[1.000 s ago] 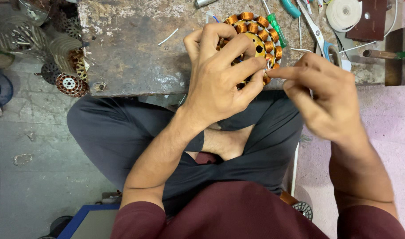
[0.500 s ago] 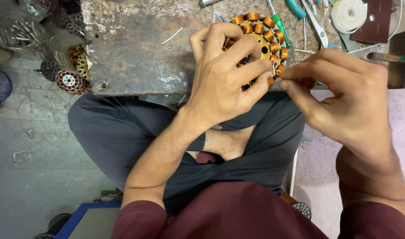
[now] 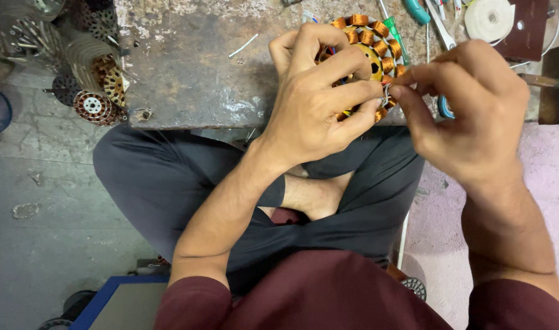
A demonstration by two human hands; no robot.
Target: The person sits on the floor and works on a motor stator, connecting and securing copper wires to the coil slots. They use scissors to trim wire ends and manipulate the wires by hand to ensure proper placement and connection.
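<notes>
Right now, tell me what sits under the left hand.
Under the left hand sits a round stator ringed with copper coils, resting on the worn workbench. The right hand pinches thin wire ends at its rim. The stator's lower half is covered by the fingers.

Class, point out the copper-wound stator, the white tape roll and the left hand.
copper-wound stator [image 3: 377,46], head view, on its upper right coils.
white tape roll [image 3: 488,19], head view, on its flat face.
left hand [image 3: 313,104], head view, on its back.
</notes>
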